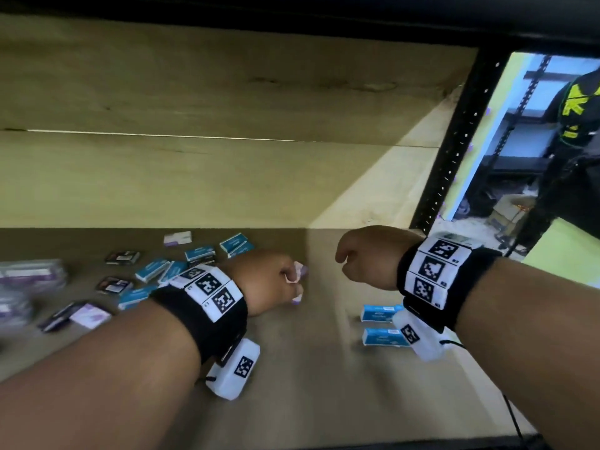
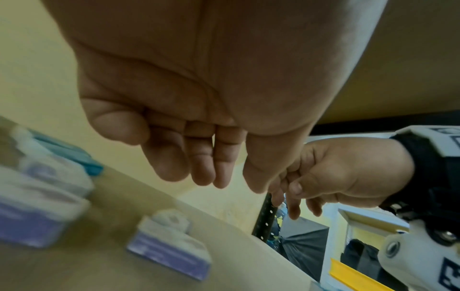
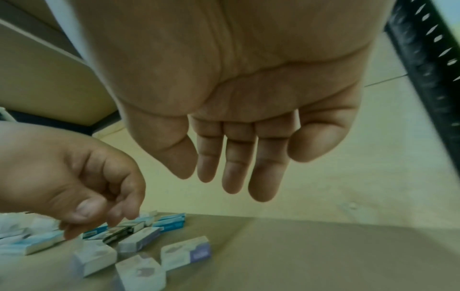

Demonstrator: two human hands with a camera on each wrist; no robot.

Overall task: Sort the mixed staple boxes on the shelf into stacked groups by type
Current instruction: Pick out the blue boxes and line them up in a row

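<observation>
Both hands hover empty over the shelf of mixed staple boxes.

Left hand [image 1: 266,280], lower middle of the head view, hangs loosely curled with nothing in its grip above a purple-and-white box [image 2: 171,254]; right hand [image 3: 239,122] is spread. Blue boxes [image 1: 383,323] lie lower right on the shelf [image 1: 324,384]. Best to pinch one purple box by its long edges and stack like on like, squarely.

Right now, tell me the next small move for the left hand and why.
Probably lower the left hand onto one of the purple-and-white boxes just under it and pick it up. Both hands hold nothing, the right hand hovers apart, and two blue boxes already lie separate on the shelf, while purple ones sit loose by the mixed pile.
</observation>
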